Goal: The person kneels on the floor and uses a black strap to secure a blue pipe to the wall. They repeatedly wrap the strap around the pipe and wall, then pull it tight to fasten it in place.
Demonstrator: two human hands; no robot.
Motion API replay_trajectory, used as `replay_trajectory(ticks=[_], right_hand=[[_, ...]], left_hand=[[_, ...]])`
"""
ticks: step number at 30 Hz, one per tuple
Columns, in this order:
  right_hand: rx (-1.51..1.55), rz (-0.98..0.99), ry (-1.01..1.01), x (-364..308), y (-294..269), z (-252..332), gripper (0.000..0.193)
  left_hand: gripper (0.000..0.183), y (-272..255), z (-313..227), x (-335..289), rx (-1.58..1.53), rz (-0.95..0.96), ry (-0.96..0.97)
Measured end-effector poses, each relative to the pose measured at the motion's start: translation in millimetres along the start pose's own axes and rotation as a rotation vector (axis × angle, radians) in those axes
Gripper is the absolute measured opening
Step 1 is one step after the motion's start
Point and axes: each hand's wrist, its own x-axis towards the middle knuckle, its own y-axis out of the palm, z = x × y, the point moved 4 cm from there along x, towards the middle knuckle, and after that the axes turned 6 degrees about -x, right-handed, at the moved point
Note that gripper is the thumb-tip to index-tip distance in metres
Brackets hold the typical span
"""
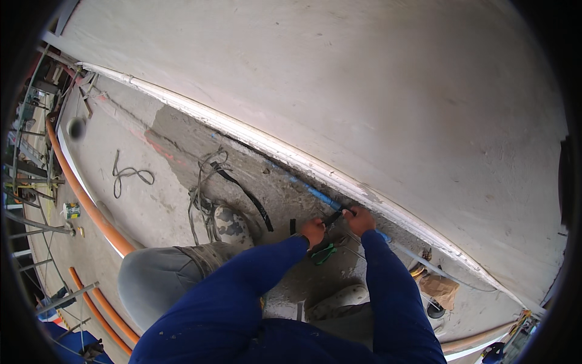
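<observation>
A bare, pale wall (388, 91) over a gritty concrete floor (133, 145).
A rough white strip (339, 176) runs along the wall's foot; a darker patch (182, 133) marks the floor near it; over to the left, metal bars (51, 229) crowd together, all in soft, even light.

To my eye, the blue pipe (320, 196) is smooth plastic, the floor (182, 134) rough, gritty concrete. The sleeves (239, 280) look matt cloth, the brown bag (441, 290) crumpled paper.
</observation>
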Motion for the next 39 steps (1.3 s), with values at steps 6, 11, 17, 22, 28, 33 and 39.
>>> replay_trajectory(ticks=[6,11,17,22,28,33,39], right_hand=[[0.013,-0.034,-0.014,3.3,-3.1,-4.0,0.059],[0.028,-0.108,-0.133,2.2,-10.4,17.8,0.053],[0.0,-0.109,-0.083,6.7,-9.1,-3.7,0.052],[-0.005,-0.096,-0.085,7.2,-4.4,3.1,0.051],[0.021,-0.124,-0.083,12.2,5.3,-9.5,0.049],[0.017,-0.148,-0.099,5.3,2.6,0.6,0.048],[0.018,-0.07,-0.064,6.8,0.9,-1.4,0.047]], left_hand=[[0.025,6.6,-14.5,28.9,0.201,-0.11,-0.039],[0.026,23.2,22.6,79.6,0.578,-0.022,0.019],[0.022,26.4,-15.6,35.8,0.299,-0.141,0.01],[0.02,16.5,-21.4,6.1,0.099,-0.183,0.023],[0.018,25.1,-29.0,-14.8,-0.063,-0.146,0.055],[0.015,13.0,-47.0,-33.0,-0.335,-0.046,-0.042],[0.017,3.0,-65.9,-51.9,-0.401,0.014,-0.148]])
